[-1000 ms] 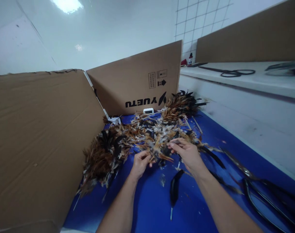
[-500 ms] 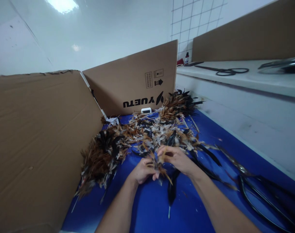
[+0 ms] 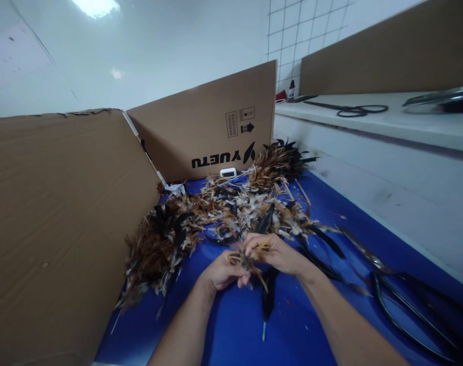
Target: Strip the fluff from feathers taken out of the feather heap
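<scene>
A small tuft of brown and tan feathers [image 3: 249, 260] is between my two hands, above the blue tabletop [image 3: 239, 325]. The fingers of my left hand [image 3: 224, 270] are closed on the tuft from the left and below. From the right, my right hand [image 3: 271, 249] pinches the upper part of it. Just under my right hand, a dark feather [image 3: 268, 300] with a pale quill lies on the table. Behind both hands spreads a loose heap of brown, white and black feathers [image 3: 235, 213].
Large black-handled scissors [image 3: 379, 269] lie at the right. Cardboard panels [image 3: 212, 127] wall off the left and back. A small white device [image 3: 228, 173] stands by the back panel. Bunched feathers [image 3: 151, 254] lie at left. A white shelf [image 3: 399, 122] at right bears more scissors [image 3: 355, 109].
My right hand has shifted slightly down and closer to my left hand at the tuft. The whole view has moved a little; the other things lie as before.
</scene>
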`<state>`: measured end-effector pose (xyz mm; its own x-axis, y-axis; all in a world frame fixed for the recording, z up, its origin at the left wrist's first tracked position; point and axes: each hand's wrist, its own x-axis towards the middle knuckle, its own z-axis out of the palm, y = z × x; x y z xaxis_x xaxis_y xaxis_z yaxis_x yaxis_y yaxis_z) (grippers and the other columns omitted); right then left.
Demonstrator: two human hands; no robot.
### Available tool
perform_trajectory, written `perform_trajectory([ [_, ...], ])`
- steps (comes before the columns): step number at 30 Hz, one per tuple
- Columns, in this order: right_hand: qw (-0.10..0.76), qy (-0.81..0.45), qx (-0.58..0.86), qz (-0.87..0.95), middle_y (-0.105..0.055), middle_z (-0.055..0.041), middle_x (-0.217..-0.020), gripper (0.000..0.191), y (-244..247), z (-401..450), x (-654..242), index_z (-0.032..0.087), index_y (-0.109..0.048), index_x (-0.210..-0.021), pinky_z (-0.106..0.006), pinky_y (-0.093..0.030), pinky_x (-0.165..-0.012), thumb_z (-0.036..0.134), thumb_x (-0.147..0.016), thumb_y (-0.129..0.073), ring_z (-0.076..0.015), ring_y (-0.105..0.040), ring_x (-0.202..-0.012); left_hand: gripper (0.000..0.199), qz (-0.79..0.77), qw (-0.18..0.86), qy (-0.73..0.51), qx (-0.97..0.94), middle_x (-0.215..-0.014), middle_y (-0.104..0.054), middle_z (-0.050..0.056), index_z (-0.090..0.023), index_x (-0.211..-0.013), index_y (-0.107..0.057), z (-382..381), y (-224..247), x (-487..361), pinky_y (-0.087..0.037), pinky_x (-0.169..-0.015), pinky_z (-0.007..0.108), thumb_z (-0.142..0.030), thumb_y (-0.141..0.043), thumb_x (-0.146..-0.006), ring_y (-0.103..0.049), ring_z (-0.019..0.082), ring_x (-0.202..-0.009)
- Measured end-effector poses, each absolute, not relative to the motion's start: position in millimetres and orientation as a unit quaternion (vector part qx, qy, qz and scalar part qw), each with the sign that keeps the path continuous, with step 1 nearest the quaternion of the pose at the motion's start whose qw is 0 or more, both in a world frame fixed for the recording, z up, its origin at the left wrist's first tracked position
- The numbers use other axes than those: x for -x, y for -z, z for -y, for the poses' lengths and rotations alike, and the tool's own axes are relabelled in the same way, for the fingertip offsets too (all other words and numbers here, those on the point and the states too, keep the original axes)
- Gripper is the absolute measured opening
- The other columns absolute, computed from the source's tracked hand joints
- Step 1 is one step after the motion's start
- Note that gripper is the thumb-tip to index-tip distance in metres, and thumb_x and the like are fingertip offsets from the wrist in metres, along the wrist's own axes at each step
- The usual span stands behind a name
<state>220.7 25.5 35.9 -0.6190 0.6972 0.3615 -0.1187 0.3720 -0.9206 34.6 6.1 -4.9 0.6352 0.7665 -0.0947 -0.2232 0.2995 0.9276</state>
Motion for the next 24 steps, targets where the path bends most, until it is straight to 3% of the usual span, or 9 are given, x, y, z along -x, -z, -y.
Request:
perform_trajectory([
  [8,0.377,-0.513,0.19,0.748,-0.055,-0.0043,-0.082,0.022,-39.6,-23.4,-220.4,0.015,-0.067,-0.079,-0.028,-0.042,-0.071,0.035,-0.081,-0.06,-0.0147,-0.054,-0.076,0.032,-0.265,0.761,-0.322,-0.497,-0.048,-0.055,0.003,-0.007,-0.058,-0.061,-7.8,7.4,-33.1,-0.036,-0.038,0.02,-0.035,-0.076,-0.06,-0.047,0.009,-0.037],
  [24,0.34,-0.503,0.18,0.774,-0.052,-0.005,-0.082,0.035,-41.2,-21.8,-224.0,0.015,-0.066,-0.08,-0.028,-0.042,-0.07,0.047,-0.082,-0.053,-0.0145,-0.051,-0.076,0.039,-0.294,0.772,-0.278,-0.491,-0.048,-0.059,0.004,-0.006,-0.056,-0.063,-9.7,7.0,-30.3,-0.035,-0.034,0.019,-0.041,-0.08,-0.052,-0.049,0.008,-0.035],
])
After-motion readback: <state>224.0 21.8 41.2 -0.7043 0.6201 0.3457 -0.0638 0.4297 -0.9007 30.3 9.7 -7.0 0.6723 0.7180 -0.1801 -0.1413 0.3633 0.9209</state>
